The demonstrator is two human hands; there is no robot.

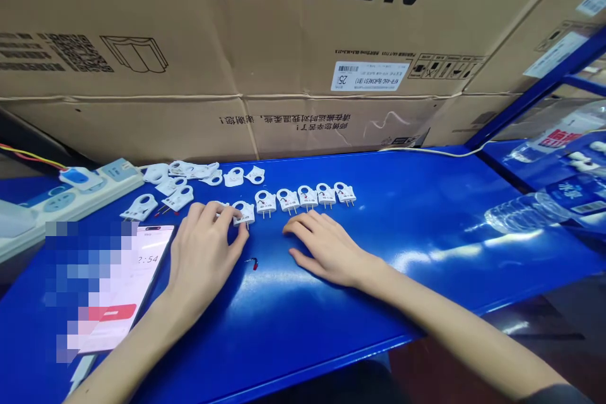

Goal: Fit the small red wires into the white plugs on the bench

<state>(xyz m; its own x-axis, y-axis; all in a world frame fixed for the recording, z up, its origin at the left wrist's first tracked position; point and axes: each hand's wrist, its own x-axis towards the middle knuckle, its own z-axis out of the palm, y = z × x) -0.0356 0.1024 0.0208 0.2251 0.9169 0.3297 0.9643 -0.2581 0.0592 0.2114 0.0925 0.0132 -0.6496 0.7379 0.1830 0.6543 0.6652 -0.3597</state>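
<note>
My left hand (pixel 203 240) has thumb and fingers closed on a white ring-handled plug (pixel 244 214) at the left end of a row. Another white plug is partly hidden behind its fingers. To the right stand several similar plugs (pixel 286 200), side by side with their pins toward me. My right hand (pixel 319 243) lies low over the table in front of this row, its fingers apart and holding nothing. Between the hands lies a small black and red piece (pixel 255 264), too small to name.
A loose heap of white plugs (pixel 189 170) lies at the back left beside a power strip (pixel 71 199). A lit phone (pixel 142 284) rests left of my left arm. Cardboard (pixel 265 44) walls the blue table's (pixel 265 328) back; plastic bottles (pixel 530 211) lie at right.
</note>
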